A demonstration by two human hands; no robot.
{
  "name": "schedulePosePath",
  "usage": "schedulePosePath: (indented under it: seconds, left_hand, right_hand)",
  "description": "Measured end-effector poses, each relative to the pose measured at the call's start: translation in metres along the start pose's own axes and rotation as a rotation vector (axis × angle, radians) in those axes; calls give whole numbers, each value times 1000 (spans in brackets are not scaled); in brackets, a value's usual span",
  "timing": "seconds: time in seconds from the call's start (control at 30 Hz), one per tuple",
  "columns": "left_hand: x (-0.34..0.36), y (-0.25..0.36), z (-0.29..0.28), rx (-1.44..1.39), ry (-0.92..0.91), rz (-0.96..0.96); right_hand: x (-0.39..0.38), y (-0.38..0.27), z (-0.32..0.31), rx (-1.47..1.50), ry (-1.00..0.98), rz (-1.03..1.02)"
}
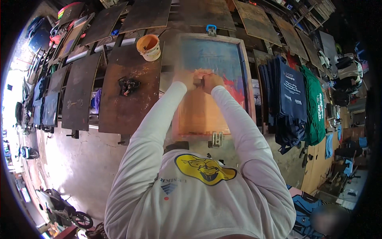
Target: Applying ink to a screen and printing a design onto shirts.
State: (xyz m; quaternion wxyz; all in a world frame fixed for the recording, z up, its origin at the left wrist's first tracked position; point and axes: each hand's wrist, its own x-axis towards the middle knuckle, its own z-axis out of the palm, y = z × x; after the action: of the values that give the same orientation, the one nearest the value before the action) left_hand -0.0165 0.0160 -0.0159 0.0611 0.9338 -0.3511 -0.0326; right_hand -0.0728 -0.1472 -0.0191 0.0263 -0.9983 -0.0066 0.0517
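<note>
A printing screen [245,75] in a wooden frame lies in front of me, its mesh smeared blue-grey at the far end and orange and red nearer me. Both my hands are closed around a dark squeegee [198,82] across the middle of the mesh. My left hand [184,77] has its left part, blurred by motion; my right hand [213,81] grips its right part. Only a short dark stretch of the tool shows between the fists, and its blade edge is hidden. Orange ink [199,113] covers the mesh on the near side of the squeegee.
A stained orange-and-white bucket [149,47] and a dark crumpled bundle [129,86] sit on the board to the left. Dark blue printed fabric pieces [292,89] and green ones [314,105] hang to the right. A metal clamp [217,139] juts out at the screen's near edge.
</note>
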Motion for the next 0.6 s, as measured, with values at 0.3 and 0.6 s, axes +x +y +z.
schedulePosePath:
  seconds: [0.3, 0.6]
  left_hand:
    - [-81, 39, 6, -95, -56, -7]
    - [-136, 65, 26, -109, -169, -151]
  right_hand:
    - [-81, -21, 16, -51, -57, -13]
    - [-142, -33, 20, -26, -52, -132]
